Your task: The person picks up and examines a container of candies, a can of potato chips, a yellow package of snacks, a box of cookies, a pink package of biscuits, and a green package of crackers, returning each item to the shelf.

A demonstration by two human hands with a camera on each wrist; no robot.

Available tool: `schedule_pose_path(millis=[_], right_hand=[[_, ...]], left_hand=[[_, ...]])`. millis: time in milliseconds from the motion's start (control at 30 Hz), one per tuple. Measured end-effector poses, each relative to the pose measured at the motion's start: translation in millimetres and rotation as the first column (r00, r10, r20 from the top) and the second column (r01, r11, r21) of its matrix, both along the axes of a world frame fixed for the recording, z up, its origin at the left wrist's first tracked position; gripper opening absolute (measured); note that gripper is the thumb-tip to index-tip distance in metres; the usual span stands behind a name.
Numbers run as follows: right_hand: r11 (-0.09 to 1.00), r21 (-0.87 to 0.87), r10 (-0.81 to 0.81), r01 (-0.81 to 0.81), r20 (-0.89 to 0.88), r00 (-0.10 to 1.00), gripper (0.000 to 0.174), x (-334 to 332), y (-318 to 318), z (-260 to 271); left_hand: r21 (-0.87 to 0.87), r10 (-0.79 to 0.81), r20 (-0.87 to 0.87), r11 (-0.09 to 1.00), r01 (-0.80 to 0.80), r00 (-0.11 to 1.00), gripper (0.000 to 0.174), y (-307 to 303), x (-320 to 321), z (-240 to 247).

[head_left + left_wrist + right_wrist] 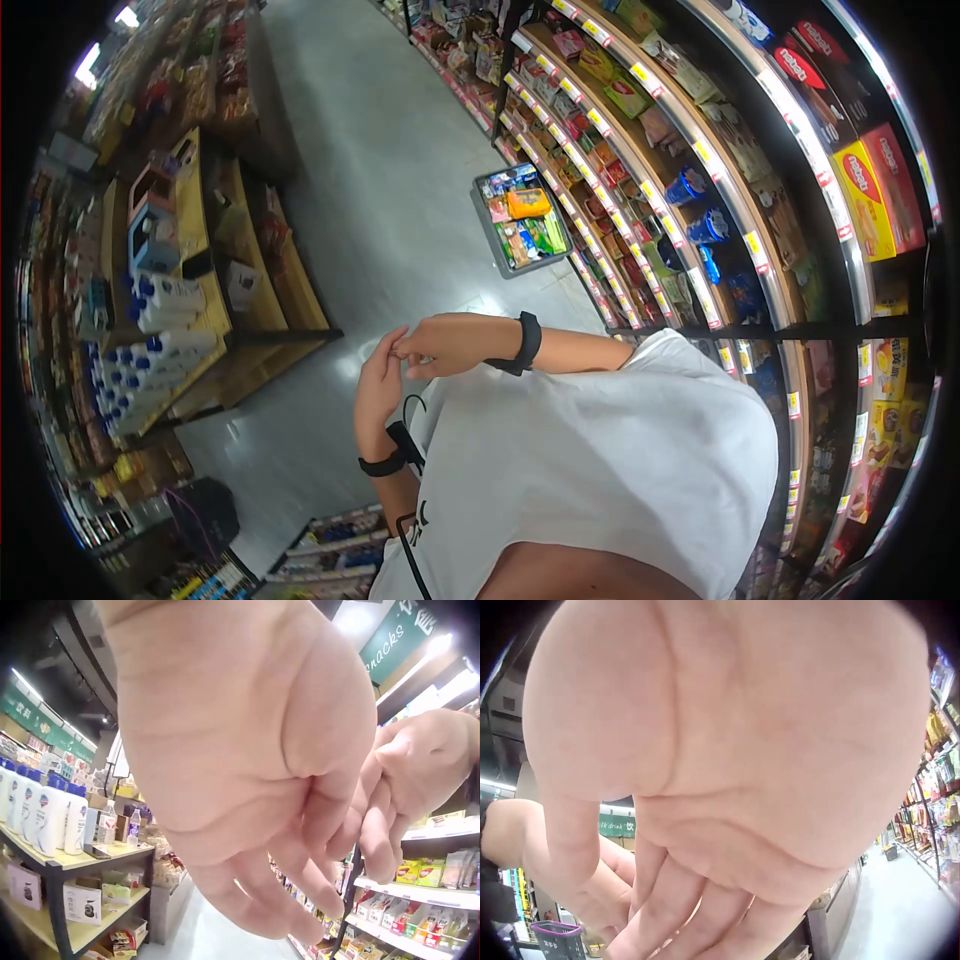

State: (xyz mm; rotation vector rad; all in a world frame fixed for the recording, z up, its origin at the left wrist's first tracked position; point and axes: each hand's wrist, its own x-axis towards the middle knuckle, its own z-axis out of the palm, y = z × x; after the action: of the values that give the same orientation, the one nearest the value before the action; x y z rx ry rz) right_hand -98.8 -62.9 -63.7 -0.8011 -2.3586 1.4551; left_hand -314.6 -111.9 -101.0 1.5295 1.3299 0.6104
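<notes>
In the head view, the left hand [376, 388] and right hand [455, 342] meet in front of the white shirt [590, 440], fingers touching or overlapping. The left wrist view shows the left palm [247, 742] large, its fingers loosely bent and holding nothing, with the right hand [431, 769] beside it. Across the right wrist view spreads the right palm [757, 735], fingers relaxed and empty; part of the left hand [577, 877] shows behind them. Each wrist wears a black band. Exact fingertip contact is partly hidden.
A grey basket [542, 266] of packaged goods stands on the floor beside long snack shelves [640, 200] at the right. White bottles [165, 345] fill a wooden display stand [235, 340] at the left. A dark basket with a purple rim [557, 928] stands behind.
</notes>
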Motion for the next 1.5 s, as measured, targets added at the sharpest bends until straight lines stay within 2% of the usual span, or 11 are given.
schedule_pose_path(millis=[200, 467, 733, 833, 933, 967, 1000, 1167, 1233, 1367, 1500], right_hand=[[0.924, -0.136, -0.371, 0.356, -0.108, 0.922, 0.029, 44.5, 89.6, -17.5], [0.492, -0.562, -0.842, 0.665, -0.112, 0.528, 0.034, 167.4, 249.9, -103.2], [0.029, -0.815, -0.945, 0.579, 0.167, 0.282, 0.036, 213.1, 458.6, -319.8], [0.146, -0.542, -0.711, 0.828, 0.525, 0.468, 0.020, 226.9, 487.7, -479.5], [0.682, -0.048, -0.539, 0.730, 0.642, 0.545, 0.049, 236.6, 469.1, -708.8], [0.250, 0.116, -0.700, 0.961, 0.707, 0.097, 0.038, 245.8, 464.4, -646.7], [0.018, 0.201, -0.738, 0.979, 0.664, -0.123, 0.046, 249.0, 455.0, -708.2], [-0.138, -0.196, -0.506, 0.971, 0.857, 0.101, 0.067, 318.6, 484.5, -776.9], [-0.330, -0.136, -0.650, 0.934, 0.750, -0.120, 0.077, 327.1, 502.5, -759.9], [-0.504, 0.036, -0.417, 0.863, 0.865, -0.280, 0.088, 325.6, 513.0, -817.7], [-0.754, -0.332, -0.604, 0.566, 0.689, -0.400, 0.069, 301.8, 500.9, -747.4]], left_hand=[[-0.007, -0.266, -0.098, 0.964, 0.267, 0.959, 0.037, 158.7, 24.3, -5.8], [-0.221, -0.696, -0.220, 0.718, 0.660, 0.684, 0.038, 342.1, 131.5, -42.2], [-0.240, -0.548, -0.121, 0.825, 0.511, 0.828, 0.030, 483.7, 215.2, -69.9], [-0.234, -0.483, -0.237, 0.870, 0.433, 0.843, 0.028, 507.8, 220.6, -100.4], [-0.392, -0.526, -0.238, 0.821, 0.415, 0.816, 0.030, 514.6, 219.1, -140.8], [-0.473, -0.562, -0.211, 0.774, 0.420, 0.800, 0.029, 521.0, 218.9, -154.8], [-0.552, -0.593, -0.172, 0.719, 0.422, 0.787, 0.029, 525.8, 220.3, -170.0], [-0.714, -0.606, -0.082, 0.589, 0.378, 0.791, 0.032, 539.4, 212.7, -270.7], [-0.682, -0.586, -0.122, 0.636, 0.361, 0.801, 0.031, 548.6, 214.6, -299.3], [-0.730, -0.602, -0.094, 0.583, 0.356, 0.793, 0.033, 550.5, 201.0, -332.4], [-0.701, -0.653, -0.071, 0.571, 0.428, 0.754, 0.037, 557.9, 198.6, -318.9]])
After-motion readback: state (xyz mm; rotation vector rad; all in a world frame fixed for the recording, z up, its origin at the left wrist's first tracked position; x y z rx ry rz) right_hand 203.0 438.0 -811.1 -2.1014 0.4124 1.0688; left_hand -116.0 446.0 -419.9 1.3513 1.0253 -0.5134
